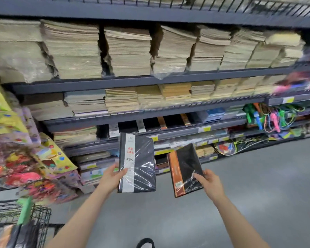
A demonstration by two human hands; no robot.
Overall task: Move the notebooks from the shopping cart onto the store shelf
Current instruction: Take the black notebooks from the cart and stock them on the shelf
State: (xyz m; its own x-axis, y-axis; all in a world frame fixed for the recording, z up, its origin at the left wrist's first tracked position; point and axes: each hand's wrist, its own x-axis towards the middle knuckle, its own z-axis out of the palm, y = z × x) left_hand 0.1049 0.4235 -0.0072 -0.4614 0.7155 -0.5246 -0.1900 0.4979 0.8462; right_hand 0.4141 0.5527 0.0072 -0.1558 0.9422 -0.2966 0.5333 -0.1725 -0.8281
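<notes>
My left hand [113,177] grips the lower left edge of a black notebook with a white spine strip [138,163], wrapped in clear film and held upright before the shelves. My right hand [210,181] pinches the lower right corner of a black notebook with an orange spine strip [185,169], tilted slightly left. Both notebooks hang in the air in front of the store shelf [177,130], where similar black notebooks lie in a row. The wire shopping cart [41,219] stands at the lower left with more dark notebooks inside.
Upper shelves hold tall stacks of tan paper pads [129,51]. Colourful packaged goods [25,167] hang at the left. Skipping ropes [268,119] and a racket [225,147] sit at the right. Grey floor [240,185] spreads in front of the shelves; a shoe tip [145,243] shows below.
</notes>
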